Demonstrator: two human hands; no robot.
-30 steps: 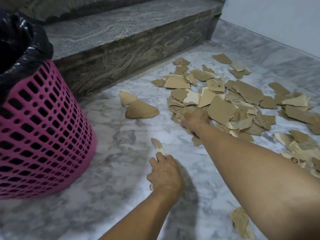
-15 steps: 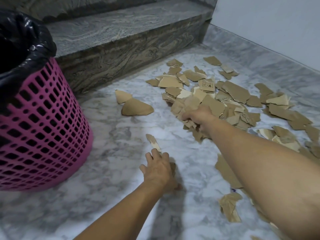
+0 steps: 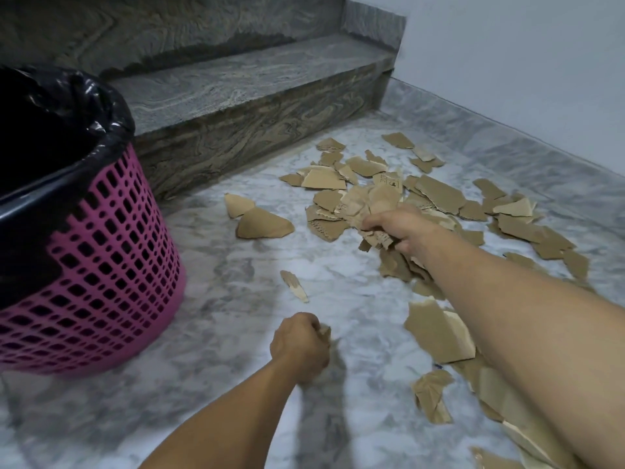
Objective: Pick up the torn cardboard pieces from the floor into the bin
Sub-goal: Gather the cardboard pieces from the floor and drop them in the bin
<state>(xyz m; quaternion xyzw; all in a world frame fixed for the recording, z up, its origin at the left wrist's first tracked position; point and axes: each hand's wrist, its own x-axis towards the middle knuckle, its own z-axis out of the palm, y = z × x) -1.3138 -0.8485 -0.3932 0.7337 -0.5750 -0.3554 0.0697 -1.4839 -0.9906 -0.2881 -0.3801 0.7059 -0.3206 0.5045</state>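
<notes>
Several torn brown cardboard pieces (image 3: 439,194) lie scattered over the marble floor at the right. My right hand (image 3: 399,228) grips a bunch of cardboard pieces (image 3: 368,204), lifted slightly above the heap. My left hand (image 3: 299,346) is curled into a fist low at the centre, and a small scrap of cardboard (image 3: 325,331) peeks out from between its fingers. A pink lattice bin (image 3: 98,265) with a black liner (image 3: 84,96) stands at the left, apart from both hands. A thin strip of cardboard (image 3: 294,286) lies between the hands.
A dark stone step (image 3: 236,130) runs behind the bin and the heap. A white wall (image 3: 524,62) with a stone skirting closes the right side. Two larger pieces (image 3: 260,221) lie apart near the step. More pieces (image 3: 436,333) lie under my right forearm.
My right hand has closed on a bunch of pieces and raised it off the heap. My left hand has gone from spread on the floor to a fist round a small scrap.
</notes>
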